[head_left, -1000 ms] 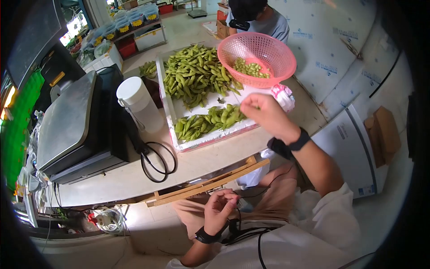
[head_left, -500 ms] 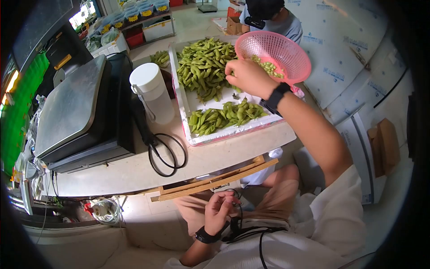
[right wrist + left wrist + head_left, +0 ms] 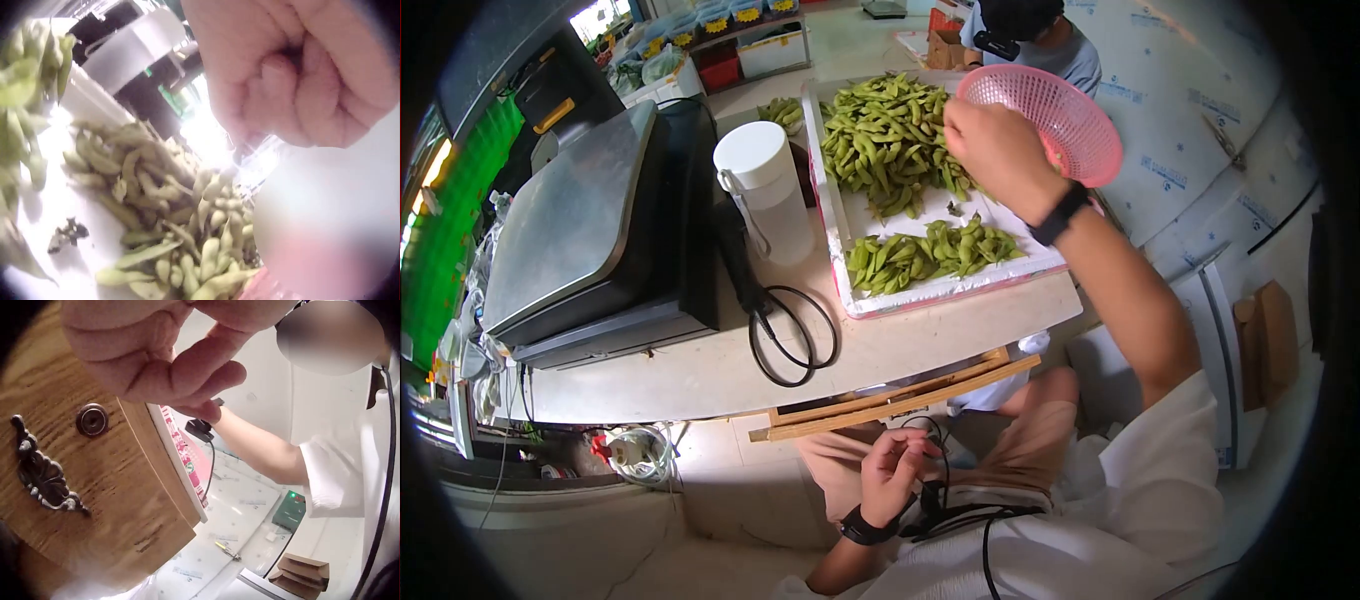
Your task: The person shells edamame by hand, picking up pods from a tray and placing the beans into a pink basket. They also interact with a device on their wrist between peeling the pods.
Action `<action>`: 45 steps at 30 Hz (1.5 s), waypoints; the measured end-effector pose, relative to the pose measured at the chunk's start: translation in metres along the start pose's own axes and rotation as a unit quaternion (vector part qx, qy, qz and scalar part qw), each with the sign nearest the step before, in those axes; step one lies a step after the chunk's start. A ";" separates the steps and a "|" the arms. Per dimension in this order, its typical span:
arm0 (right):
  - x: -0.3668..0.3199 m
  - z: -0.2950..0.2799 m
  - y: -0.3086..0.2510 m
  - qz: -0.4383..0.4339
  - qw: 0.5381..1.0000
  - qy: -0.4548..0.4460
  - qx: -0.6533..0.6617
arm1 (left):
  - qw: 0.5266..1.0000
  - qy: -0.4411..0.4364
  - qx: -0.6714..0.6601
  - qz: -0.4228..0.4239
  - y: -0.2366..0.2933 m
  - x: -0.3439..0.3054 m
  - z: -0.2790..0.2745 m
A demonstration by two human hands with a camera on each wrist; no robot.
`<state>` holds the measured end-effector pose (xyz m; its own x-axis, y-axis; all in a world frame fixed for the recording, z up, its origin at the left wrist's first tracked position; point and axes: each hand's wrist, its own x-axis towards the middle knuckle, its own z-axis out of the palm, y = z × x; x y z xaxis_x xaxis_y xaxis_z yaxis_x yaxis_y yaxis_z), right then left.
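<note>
My right hand (image 3: pixel 1000 155) is raised at the near left rim of a pink perforated basket (image 3: pixel 1085 125), over the right side of a large heap of green soybean pods (image 3: pixel 880 140). Its fingers curl into the palm in the right wrist view, and nothing shows between them. The heap lies in a white foam tray (image 3: pixel 870 222), with a smaller row of pods (image 3: pixel 930 255) along the near edge. My left hand (image 3: pixel 890 475) stays low above the lap, its fingers loosely bent and holding nothing visible, close to a wooden drawer front (image 3: pixel 106 475).
Left of the tray stand a white-lidded bottle (image 3: pixel 765 190), a looped black cable (image 3: pixel 800 355) and a scale (image 3: pixel 575 210). The partly open drawer (image 3: pixel 900 400) juts out below the tabletop. Another person (image 3: pixel 1055 50) sits behind the basket.
My right hand has moved from the near pod row, up and away to the basket's rim. The left hand stays in place. The head view has shifted, so the tabletop appears farther right.
</note>
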<state>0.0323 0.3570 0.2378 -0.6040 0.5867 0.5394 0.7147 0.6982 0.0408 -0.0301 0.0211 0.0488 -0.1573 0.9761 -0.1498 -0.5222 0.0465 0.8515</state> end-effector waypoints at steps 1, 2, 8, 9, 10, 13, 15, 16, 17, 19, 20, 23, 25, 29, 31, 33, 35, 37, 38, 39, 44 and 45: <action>-0.013 -0.017 -0.002 -0.014 0.997 0.002 0.069 | 1.000 -0.001 -0.001 -0.001 -0.001 0.000 0.000; -0.028 -0.035 -0.007 -0.027 0.990 0.004 0.138 | 1.000 -0.002 -0.001 -0.005 0.000 0.000 0.002; -0.161 -0.094 -0.049 0.064 0.842 -0.329 0.422 | 0.999 -0.028 -0.002 0.030 0.015 0.007 0.030; -0.179 -0.094 -0.051 0.051 0.847 -0.328 0.416 | 0.999 -0.029 -0.010 0.024 0.017 0.007 0.034; -0.197 -0.091 -0.051 0.037 0.849 -0.329 0.411 | 0.999 -0.028 -0.016 0.017 0.018 0.006 0.037; -0.242 -0.075 -0.051 0.122 0.835 -0.270 0.464 | 0.996 -0.088 0.021 -0.011 0.006 0.007 0.040; -0.261 -0.068 -0.047 0.152 0.835 -0.251 0.465 | 0.994 -0.102 0.036 -0.033 -0.003 0.008 0.044; -0.268 -0.067 -0.045 0.176 0.835 -0.238 0.464 | 0.992 -0.110 0.047 -0.050 -0.007 0.008 0.047; -0.274 -0.067 -0.044 0.191 0.835 -0.218 0.467 | 0.990 -0.110 0.047 -0.073 -0.008 0.009 0.048; -0.287 -0.064 -0.045 0.240 0.815 -0.168 0.500 | 0.991 -0.100 0.022 -0.082 -0.011 0.011 0.054; -0.290 -0.066 -0.045 0.261 0.805 -0.155 0.510 | 0.992 -0.091 0.014 -0.081 -0.012 0.012 0.057; -0.312 -0.050 -0.054 0.327 0.677 -0.126 0.647 | 0.995 -0.053 0.014 -0.081 -0.015 0.016 0.065; -0.320 -0.044 -0.060 0.345 0.661 -0.124 0.655 | 0.995 -0.039 0.029 -0.090 -0.014 0.016 0.071; -0.330 -0.035 -0.067 0.382 0.605 -0.123 0.688 | 0.995 -0.045 0.064 -0.065 -0.018 0.014 0.073; -0.333 -0.032 -0.067 0.392 0.576 -0.130 0.706 | 0.994 -0.039 0.083 -0.057 -0.020 0.014 0.071; -0.337 -0.029 -0.065 0.375 0.603 -0.135 0.691 | 0.993 -0.033 0.090 -0.063 -0.021 0.013 0.071; -0.337 -0.029 -0.066 0.379 0.611 -0.135 0.682 | 0.993 -0.027 0.096 -0.067 -0.022 0.011 0.070; -0.336 -0.027 -0.065 0.381 0.619 -0.134 0.673 | 0.993 -0.037 0.093 -0.059 -0.023 0.011 0.066; -0.337 -0.025 -0.065 0.372 0.634 -0.109 0.669 | 0.993 -0.036 0.094 -0.060 -0.022 0.010 0.066; -0.337 -0.024 -0.065 0.363 0.648 -0.083 0.665 | 0.992 -0.036 0.106 -0.063 -0.020 0.010 0.067; -0.337 -0.027 -0.065 0.372 0.616 -0.121 0.684 | 0.994 -0.002 0.109 -0.028 -0.020 0.012 0.081; -0.336 -0.028 -0.066 0.375 0.600 -0.135 0.693 | 0.993 -0.012 0.112 -0.027 -0.023 0.012 0.079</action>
<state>0.1978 0.1019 0.0776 -0.4648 0.8638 -0.1947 -0.0465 -0.2435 -0.9688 0.0459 0.0487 0.0673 -0.1125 0.9756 -0.1885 -0.3296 0.1424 0.9333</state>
